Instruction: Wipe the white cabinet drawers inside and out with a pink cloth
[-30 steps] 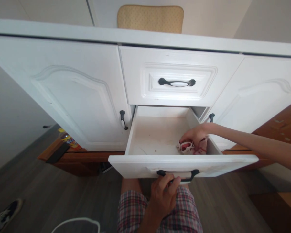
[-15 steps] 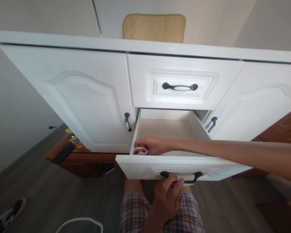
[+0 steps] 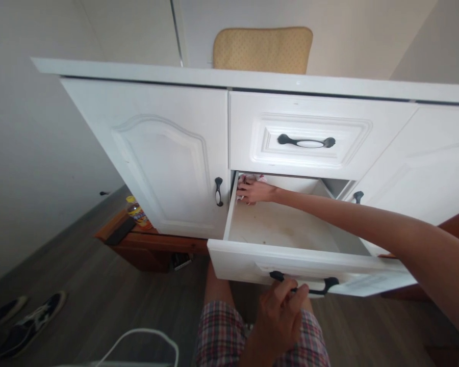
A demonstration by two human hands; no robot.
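Observation:
A white drawer (image 3: 275,262) of a white cabinet (image 3: 168,153) is pulled open in front of me. My left hand (image 3: 281,316) is closed on the drawer's black handle (image 3: 309,285). My right hand (image 3: 254,192) reaches across into the drawer's far left corner. Its fingers are closed on a crumpled white and red cloth (image 3: 250,179), pressed against the drawer's bottom by the back wall. The drawer's bottom looks dusty and stained.
A shut drawer (image 3: 306,140) sits above the open one, with cabinet doors either side. A yellow cushion (image 3: 262,48) rests on top. A bottle (image 3: 135,211) stands on a low wooden board at left. Shoes (image 3: 26,321) and a white rim (image 3: 137,339) lie on the floor.
My right hand has carried the cloth from the drawer's right front corner, along the front to the left, then back into the far left corner. The view has shifted left.

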